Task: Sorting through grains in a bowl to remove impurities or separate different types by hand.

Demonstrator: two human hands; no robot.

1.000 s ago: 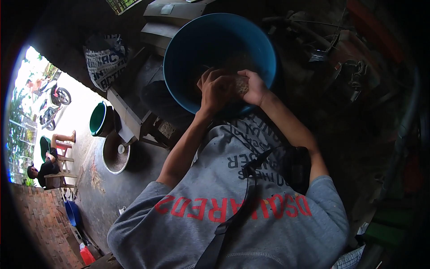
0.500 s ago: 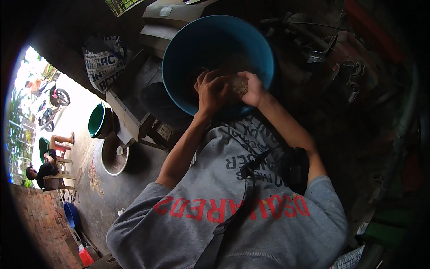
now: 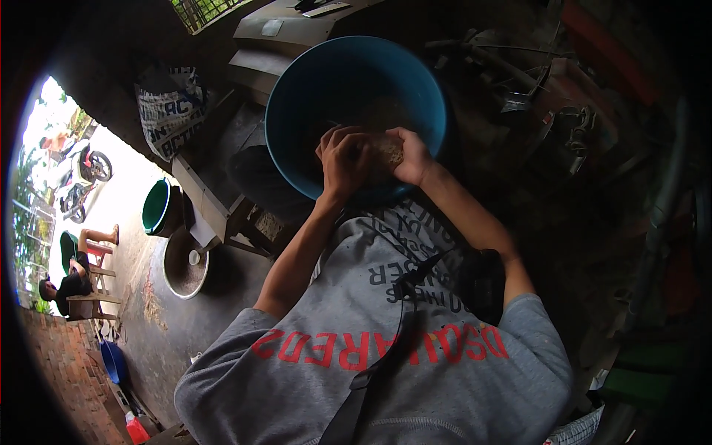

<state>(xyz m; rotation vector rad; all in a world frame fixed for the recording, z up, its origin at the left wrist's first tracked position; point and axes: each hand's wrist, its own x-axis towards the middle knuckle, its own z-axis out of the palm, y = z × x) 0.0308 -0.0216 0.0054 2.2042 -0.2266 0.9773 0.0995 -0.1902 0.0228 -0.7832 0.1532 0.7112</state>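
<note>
Brick walling [image 3: 63,363] stands at the far left, beside a concrete floor lit by daylight. A seated person [image 3: 72,285] occupies a wooden stool near this edge, with a motorcycle [image 3: 90,167] beyond. Next come a green bucket [image 3: 156,206], a printed plastic sack [image 3: 172,111] higher up, and a round metal basin [image 3: 171,271] on the floor.

Centrally, a round blue tub [image 3: 432,96] contains the work zone, directly ahead of the wearer's torso. Both forearms cross its near rim.

1. Left hand [image 3: 343,159]: back uppermost, fingers bent inward over the tub. Whether these fingers close on anything cannot be told, as their tips are obscured. Recommended: relaxed fingers, positioned close to the opposite palm.

2. Pale, coarse-textured mass [image 3: 387,152]: located between the two hands, inside the rim outline. Its exact composition is too dark to identify. It appears loose enough to shed pieces, so handle it low and well within the tub wall.

3. Right hand [image 3: 412,157]: thumb uppermost, palm turned toward the mass and set against its right side. The lower fingers are hidden; full closure cannot be confirmed. Recommended: support from below, with light thumb pressure to limit spillage.

At far right, dark metal parts [image 3: 567,133] lie in shadow; maintain elbow clearance on that side.
</note>
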